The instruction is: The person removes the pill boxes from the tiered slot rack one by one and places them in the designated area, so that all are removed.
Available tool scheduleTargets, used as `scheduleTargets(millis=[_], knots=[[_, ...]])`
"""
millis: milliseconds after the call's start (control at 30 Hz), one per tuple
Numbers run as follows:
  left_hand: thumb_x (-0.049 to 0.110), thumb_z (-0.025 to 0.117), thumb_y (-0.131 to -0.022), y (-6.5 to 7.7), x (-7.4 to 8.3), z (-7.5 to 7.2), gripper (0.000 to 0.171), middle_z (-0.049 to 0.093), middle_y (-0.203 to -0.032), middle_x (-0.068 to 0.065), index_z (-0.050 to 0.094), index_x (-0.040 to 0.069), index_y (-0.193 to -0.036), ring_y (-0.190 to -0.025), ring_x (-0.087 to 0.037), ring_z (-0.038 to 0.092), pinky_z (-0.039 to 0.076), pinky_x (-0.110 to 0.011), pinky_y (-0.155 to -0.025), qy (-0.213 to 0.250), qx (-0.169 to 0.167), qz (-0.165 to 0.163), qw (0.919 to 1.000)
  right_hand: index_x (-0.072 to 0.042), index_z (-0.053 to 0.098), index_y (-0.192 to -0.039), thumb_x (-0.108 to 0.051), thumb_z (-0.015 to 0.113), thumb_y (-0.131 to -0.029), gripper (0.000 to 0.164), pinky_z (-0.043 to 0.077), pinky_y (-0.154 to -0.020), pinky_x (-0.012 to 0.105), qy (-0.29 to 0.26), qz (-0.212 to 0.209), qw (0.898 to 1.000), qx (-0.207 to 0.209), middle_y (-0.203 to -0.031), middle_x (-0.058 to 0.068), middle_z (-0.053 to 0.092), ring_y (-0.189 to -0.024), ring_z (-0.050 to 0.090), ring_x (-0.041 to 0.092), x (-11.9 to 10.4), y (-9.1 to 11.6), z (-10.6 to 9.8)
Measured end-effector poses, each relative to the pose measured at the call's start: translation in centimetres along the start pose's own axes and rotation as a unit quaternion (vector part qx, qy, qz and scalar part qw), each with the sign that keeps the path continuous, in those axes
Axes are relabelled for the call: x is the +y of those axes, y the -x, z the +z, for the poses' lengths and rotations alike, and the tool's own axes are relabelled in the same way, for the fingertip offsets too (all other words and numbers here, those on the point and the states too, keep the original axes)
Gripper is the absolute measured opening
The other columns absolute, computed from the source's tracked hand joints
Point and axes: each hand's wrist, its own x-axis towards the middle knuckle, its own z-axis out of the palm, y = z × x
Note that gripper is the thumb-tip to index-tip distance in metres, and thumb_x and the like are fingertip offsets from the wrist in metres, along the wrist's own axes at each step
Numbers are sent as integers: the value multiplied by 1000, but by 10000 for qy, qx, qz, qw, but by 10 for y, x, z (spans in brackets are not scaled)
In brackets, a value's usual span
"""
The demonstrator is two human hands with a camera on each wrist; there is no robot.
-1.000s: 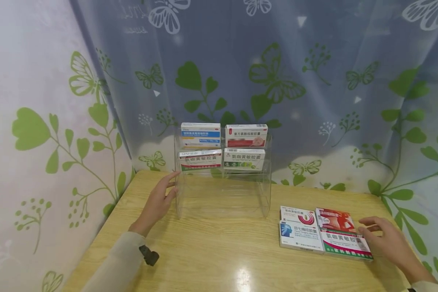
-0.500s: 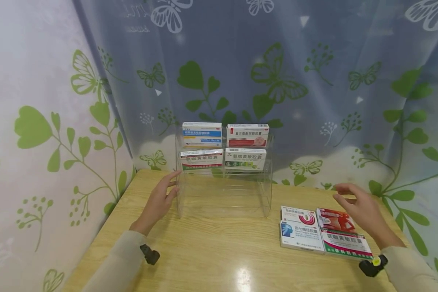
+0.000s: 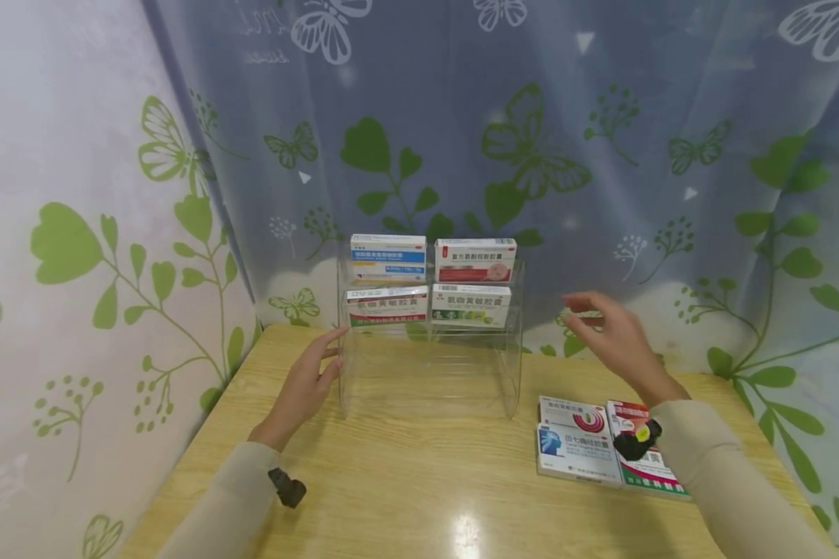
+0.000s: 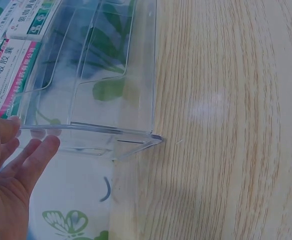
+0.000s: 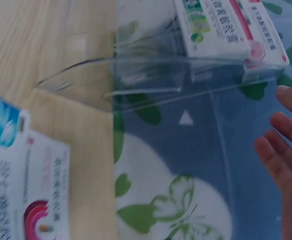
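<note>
A clear acrylic tiered display rack [image 3: 429, 373] stands on the table, with medicine boxes on its upper tiers. On the top tier are a blue-and-white box [image 3: 388, 260] and a red-and-white box [image 3: 475, 261]; below them sit a red-and-green box [image 3: 388, 309] and a green-and-white box [image 3: 470, 307]. My left hand [image 3: 303, 388] touches the rack's left side panel, fingers extended along it, as the left wrist view shows. My right hand [image 3: 615, 338] hovers to the right of the rack, apart from it. Its fingers are loosely bent and hold nothing.
On the right of the wooden table [image 3: 419, 497] lie more medicine boxes: a white one with a red swirl [image 3: 572, 413], one with a blue head picture [image 3: 579, 454], and two red ones partly hidden under my right sleeve. A patterned curtain [image 3: 419, 101] hangs behind.
My right hand has moved left and away from me, from beside the flat boxes to near the rack's right side. My left hand stays at the rack; the boxes have not moved.
</note>
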Motion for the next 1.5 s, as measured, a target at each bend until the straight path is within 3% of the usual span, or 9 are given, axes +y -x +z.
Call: scheduleTargets(millis=[200,433,667,867,1033,1167,1333,1500], knots=[[2,59,-112,-1,-1,1,61,42,-170,-18,41,17,-168,-140,-45,61,68,-50,-99,4,10,41,10000,-2,67,-143,-17,71,-108,37,61,-102,66,34,-428,9988,-239,-140,22,69,-121,71,44,-34,-31,3],[5,57,-113,-1,-1,0,59,41,-171,-17,40,18,-168,-141,-45,61,68,-49,-100,18,-14,13,10000,-2,67,-144,-13,73,-106,40,60,-110,61,230,-838,9931,-792,-144,22,66,-128,67,44,-61,-59,18],[5,58,-113,0,-1,1,59,42,-171,-18,40,17,-168,-141,-44,61,68,-47,-100,-28,-10,-9,10000,-3,66,-147,-12,72,-107,42,52,-120,63,270,-948,9863,-1321,-159,21,57,-148,54,42,-75,-72,33],[6,57,-114,0,0,0,59,41,-171,-17,39,19,-169,-141,-44,61,68,-47,-99,1,-41,-18,10000,-4,66,-147,-11,72,-107,42,40,-130,63,787,-875,9799,-1611,-157,19,60,-154,48,42,-82,-79,44],[6,57,-114,0,1,-1,59,40,-172,-17,39,19,-169,-141,-44,61,68,-48,-100,23,-56,-43,10000,-4,67,-147,-6,73,-105,42,43,-127,64,1377,-1001,9717,-1640,-151,18,66,-146,56,42,-87,-81,51],[5,57,-114,0,1,-1,60,40,-171,-17,39,19,-169,-141,-44,61,68,-49,-99,11,-42,-19,10000,-4,71,-141,2,71,-104,38,47,-125,62,1520,-1230,9693,-1489,-142,17,71,-137,61,40,-87,-80,54],[5,57,-113,1,2,0,60,41,-171,-17,39,19,-169,-141,-45,61,68,-49,-99,-16,-32,12,10000,-4,72,-138,11,63,-103,38,57,-112,57,1577,-1584,9665,-1264,-128,19,69,-122,64,39,-84,-78,58],[5,58,-113,1,2,0,60,42,-171,-17,40,19,-169,-140,-45,62,68,-51,-99,-65,-5,12,10000,-4,68,-141,12,63,-103,41,57,-114,57,1665,-1451,9669,-1282,-135,20,68,-128,62,43,-82,-77,59]])
